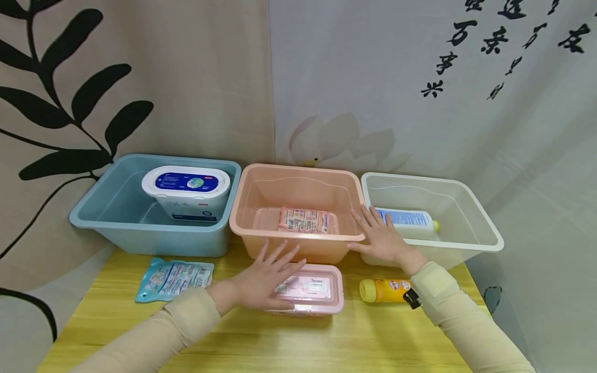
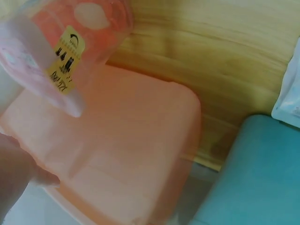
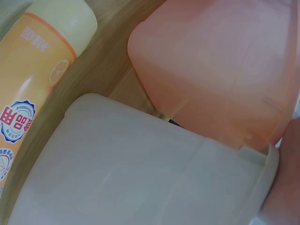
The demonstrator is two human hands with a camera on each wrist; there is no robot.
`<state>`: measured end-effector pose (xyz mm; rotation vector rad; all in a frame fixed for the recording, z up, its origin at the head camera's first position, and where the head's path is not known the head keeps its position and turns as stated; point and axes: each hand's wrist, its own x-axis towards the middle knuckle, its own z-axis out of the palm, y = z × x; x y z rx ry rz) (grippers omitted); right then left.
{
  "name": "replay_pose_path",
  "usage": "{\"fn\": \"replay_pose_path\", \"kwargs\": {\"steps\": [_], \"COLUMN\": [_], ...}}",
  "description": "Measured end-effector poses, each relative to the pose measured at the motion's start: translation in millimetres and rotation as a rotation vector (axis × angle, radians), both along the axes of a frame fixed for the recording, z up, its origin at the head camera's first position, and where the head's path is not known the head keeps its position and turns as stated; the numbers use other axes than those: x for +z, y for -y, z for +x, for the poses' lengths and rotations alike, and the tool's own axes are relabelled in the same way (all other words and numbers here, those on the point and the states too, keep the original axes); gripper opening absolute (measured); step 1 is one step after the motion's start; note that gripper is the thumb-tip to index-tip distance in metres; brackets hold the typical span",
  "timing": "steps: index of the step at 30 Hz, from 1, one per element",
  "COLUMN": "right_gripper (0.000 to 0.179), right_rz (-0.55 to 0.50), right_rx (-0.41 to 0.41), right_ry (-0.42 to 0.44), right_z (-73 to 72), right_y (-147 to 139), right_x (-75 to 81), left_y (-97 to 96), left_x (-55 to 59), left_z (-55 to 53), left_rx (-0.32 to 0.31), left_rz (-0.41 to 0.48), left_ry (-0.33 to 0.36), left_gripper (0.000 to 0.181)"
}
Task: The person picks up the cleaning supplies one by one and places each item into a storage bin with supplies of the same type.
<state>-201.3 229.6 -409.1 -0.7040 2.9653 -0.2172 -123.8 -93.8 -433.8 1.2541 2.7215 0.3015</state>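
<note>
My left hand (image 1: 263,282) has its fingers spread in front of the peach bin (image 1: 298,241). In the head view it overlaps the left side of a pink lidded box (image 1: 322,287); whether it touches the box I cannot tell. The left wrist view shows the box's pink lid (image 2: 35,65) and the bin's side wall (image 2: 117,140). At the neighbouring rims of the peach bin and the white bin (image 1: 475,220) is my right hand (image 1: 384,241), fingers straight and apart. Neither hand holds anything.
A blue bin (image 1: 154,238) holds a white lidded tub (image 1: 186,199). Inside the peach bin lies a pink packet (image 1: 305,221); a white-blue bottle (image 1: 408,220) lies in the white bin. On the table (image 1: 280,347) are a light-blue pouch (image 1: 174,280) and a yellow-orange bottle (image 1: 384,291).
</note>
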Motion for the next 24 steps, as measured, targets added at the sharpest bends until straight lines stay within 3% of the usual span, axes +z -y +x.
{"fn": "replay_pose_path", "kwargs": {"steps": [13,24], "right_gripper": [0.088,0.088], "right_rz": [0.005,0.001], "right_rx": [-0.005,-0.007], "right_ry": [0.01,0.013], "right_z": [-0.1,-0.6], "right_y": [1,1], "right_x": [0.5,0.4], "left_y": [-5.7,-10.3], "left_x": [-18.5,-32.7], "left_z": [-1.5,-4.2], "left_rx": [-0.019,-0.011], "left_rz": [-0.039,-0.088], "left_ry": [-0.005,0.029], "left_gripper": [0.089,0.089]}}
